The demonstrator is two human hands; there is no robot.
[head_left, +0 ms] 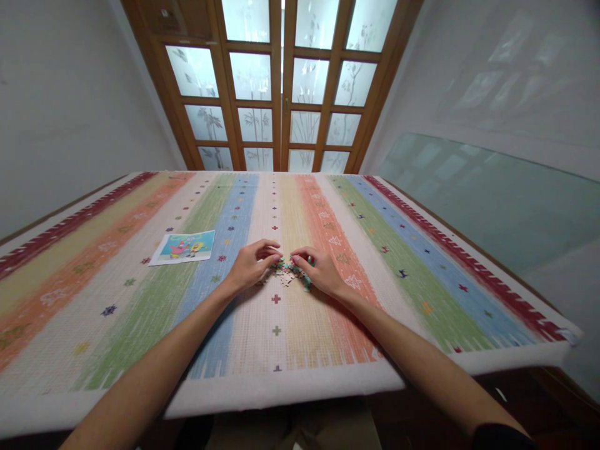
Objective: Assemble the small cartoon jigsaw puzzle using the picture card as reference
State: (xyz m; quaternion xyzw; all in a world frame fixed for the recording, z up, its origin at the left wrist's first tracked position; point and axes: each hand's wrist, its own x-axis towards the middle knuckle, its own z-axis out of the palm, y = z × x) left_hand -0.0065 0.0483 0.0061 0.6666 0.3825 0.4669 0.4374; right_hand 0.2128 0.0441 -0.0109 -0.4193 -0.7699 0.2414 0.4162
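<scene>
A small heap of jigsaw puzzle pieces [287, 276] lies on the striped tablecloth, some with green and teal print and some pale. My left hand [253, 265] comes at the heap from the left, thumb and fingers pinched together over its edge on a puzzle piece. Opposite it, my right hand [321, 270] pinches at the right side of the heap, with bits of coloured puzzle piece showing at the fingertips. The two hands are a short gap apart. The exact pieces in the fingers are too small to make out.
A printed cartoon picture sheet [184, 247] lies flat on the tablecloth [300, 337], left of my left hand. The table's front edge is close to my body. Beyond the table stand wooden doors with frosted panes [257, 124]; a glass panel [492, 200] leans at the right wall.
</scene>
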